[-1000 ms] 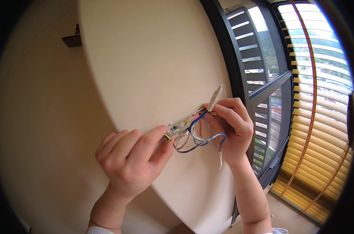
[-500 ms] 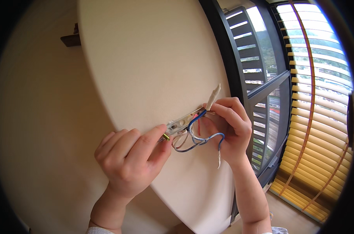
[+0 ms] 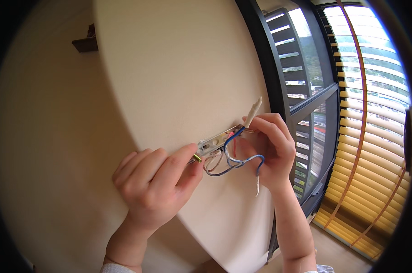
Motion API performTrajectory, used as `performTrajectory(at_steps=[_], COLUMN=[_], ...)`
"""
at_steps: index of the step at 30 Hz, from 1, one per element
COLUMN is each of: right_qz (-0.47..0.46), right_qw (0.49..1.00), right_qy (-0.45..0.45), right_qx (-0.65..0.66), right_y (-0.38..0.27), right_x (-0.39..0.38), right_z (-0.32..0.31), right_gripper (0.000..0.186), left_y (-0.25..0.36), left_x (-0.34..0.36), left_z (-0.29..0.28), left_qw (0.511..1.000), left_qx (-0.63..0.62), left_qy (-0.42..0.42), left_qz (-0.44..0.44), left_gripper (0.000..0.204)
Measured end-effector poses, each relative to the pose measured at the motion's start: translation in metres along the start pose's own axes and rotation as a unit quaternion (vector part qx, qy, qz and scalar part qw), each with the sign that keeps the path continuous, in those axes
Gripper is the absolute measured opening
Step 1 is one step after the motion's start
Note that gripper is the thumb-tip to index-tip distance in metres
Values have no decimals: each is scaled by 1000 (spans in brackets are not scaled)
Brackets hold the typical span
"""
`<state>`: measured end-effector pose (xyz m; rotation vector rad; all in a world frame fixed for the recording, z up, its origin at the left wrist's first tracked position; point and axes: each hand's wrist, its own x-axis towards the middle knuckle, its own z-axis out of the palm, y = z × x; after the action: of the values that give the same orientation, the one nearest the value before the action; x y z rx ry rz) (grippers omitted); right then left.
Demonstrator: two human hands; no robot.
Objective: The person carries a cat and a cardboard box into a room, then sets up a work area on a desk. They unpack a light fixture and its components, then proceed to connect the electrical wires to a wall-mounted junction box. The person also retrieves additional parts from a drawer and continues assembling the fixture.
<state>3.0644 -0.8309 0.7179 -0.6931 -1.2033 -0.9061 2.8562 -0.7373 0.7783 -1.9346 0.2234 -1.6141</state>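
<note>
Right between both sets of fingers sits the white terminal strip (image 3: 219,142), long axis running left-low to right-high. Left hand (image 3: 153,189) pinches a brass screw (image 3: 197,158), I think; right hand (image 3: 269,152) clamps the wires (image 3: 235,159).

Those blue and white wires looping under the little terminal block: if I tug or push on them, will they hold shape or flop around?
The wires hang in loose curved loops below the terminal block, so they probably bend easily and spring back a little. They look thin, so likely light, and a hard tug might pull them from the block. The right hand pinches the block's end, which should steady it; the left hand holds the other.
</note>
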Motion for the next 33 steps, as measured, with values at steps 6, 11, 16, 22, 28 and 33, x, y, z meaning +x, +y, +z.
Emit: performTrajectory(at_steps=[6,11,16,22,28,33], right_qz=[4,-87,-46,-4,5,59], right_qw=[993,988,993,995,993,996], right_qy=[115,-3,-11,-5,-6,3], right_qx=[-4,-124,-110,-100,-115,-68], right_y=[-21,-99,-117,-118,-118,-120], right_x=[-20,-24,-22,-23,-23,-24], right_z=[-16,-4,47,53,57,58], right_gripper=[37,27,28,26,23,19], left_y=[3,4,2,1,2,2], left_x=[2,2,-4,-7,-7,-8], left_z=[1,3,8,6,4,6], left_qw=[1000,999,999,1000,1000,1000], left_qx=[-11,-24,-28,-12,-16,-19], left_qy=[4,29,36,16,4,6], left_qz=[-3,-5,-1,4,-4,-3], left_gripper=[25,22,15,10,11,11])
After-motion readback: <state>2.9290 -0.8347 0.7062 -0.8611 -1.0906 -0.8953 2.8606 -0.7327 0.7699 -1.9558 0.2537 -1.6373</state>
